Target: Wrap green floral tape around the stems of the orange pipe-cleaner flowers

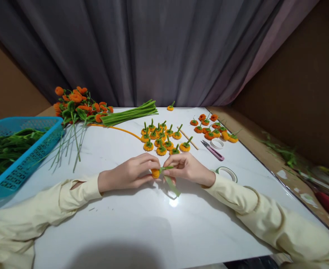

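Observation:
Both hands meet at the middle of the white table. My left hand pinches a small orange pipe-cleaner pumpkin between thumb and fingers. My right hand is closed on the green strip that comes off the pumpkin's top and trails down toward me. Just beyond the hands lies a cluster of finished orange pumpkins with green stems.
A blue basket of green leaves stands at the left. Stemmed orange flowers and a bundle of green stems lie behind it. More pumpkins, pink snips, tape rolls and a wooden stick lie at the right.

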The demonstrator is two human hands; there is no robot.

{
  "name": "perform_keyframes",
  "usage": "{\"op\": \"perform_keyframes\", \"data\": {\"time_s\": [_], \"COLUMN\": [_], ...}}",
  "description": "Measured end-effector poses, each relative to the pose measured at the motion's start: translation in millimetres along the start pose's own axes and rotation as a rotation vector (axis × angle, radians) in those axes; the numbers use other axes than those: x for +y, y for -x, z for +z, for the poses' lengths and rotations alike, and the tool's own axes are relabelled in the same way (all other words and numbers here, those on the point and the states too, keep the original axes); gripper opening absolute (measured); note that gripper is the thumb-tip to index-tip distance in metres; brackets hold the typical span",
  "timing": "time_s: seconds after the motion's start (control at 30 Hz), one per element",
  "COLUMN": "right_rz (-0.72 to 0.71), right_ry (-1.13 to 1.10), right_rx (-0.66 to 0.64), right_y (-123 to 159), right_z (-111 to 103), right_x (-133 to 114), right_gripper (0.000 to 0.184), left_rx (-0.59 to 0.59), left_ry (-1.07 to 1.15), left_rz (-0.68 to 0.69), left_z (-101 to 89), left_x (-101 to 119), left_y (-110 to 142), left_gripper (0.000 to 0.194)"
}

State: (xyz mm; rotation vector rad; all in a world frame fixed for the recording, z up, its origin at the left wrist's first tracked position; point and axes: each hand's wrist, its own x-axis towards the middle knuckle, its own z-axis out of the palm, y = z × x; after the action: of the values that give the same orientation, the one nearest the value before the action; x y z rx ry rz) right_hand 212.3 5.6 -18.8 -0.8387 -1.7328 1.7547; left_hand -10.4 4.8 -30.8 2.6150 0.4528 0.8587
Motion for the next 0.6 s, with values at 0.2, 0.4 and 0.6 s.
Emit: {"op": "perform_keyframes", "data": {"time_s": [0.2, 0.4, 0.6], "right_rz": [0.005, 0.003, -0.004], "right_ry": [-0.048, -0.097, -0.102], "right_rx": [-0.064, -0.006, 0.049], "right_y": [-2, -3, -4], "right_z": [-2, 2, 6], "right_x": [3, 5, 8], "right_gripper": [0.026, 0.028, 0.029], "left_rx": [0.172, 0.191, 0.193], "left_ry": [-0.155, -0.24, -0.349], "left_rz": [0.159, 0.129, 0.144], "left_z": [14.6, 15.8, 16.4], "left_x": [-12, -12, -13], "left_y": [8, 9, 11], "left_gripper": [0.033, 0.03, 0.027]}}
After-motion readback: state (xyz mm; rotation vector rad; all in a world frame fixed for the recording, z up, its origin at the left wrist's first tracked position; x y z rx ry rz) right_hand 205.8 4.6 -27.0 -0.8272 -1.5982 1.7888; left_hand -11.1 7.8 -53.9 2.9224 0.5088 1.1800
